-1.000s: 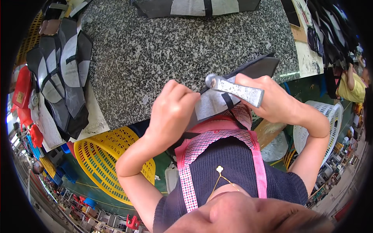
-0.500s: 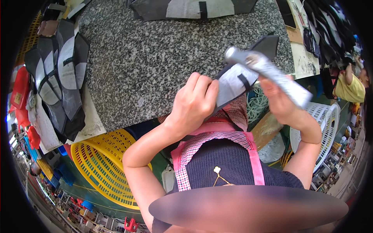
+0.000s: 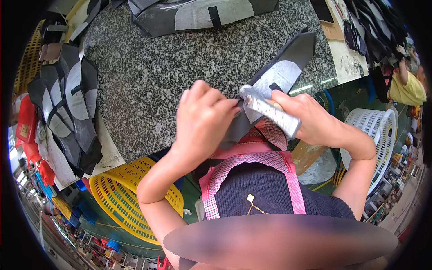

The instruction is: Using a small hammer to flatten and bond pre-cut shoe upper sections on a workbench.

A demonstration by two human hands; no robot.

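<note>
A dark grey, flat piece, like a shoe upper (image 3: 299, 49), with a pale grey patch and a short black strip lies slantwise over the near edge of a speckled granite slab (image 3: 148, 90). My left hand (image 3: 198, 119) is closed on its left edge, fingertips pinched at the dark border. In my right hand (image 3: 310, 117) is a hammer (image 3: 272, 112) with a pale, wrapped-looking handle. Its head is right by my left fingertips, over the piece's edge; whether it touches cannot be made out. My right hand and the hammer hide part of the patch.
Similar grey pieces (image 3: 193, 18) lie at the slab's far edge, and a pile of them (image 3: 72, 103) is on the left. Below stand a yellow basket (image 3: 130, 202) and, at right, a white basket (image 3: 380, 144). A person in yellow (image 3: 407, 85) is at far right.
The hammer has come down and to the left, from above the piece to beside my left fingertips. My left hand has shifted slightly left. The view has shifted a little.
</note>
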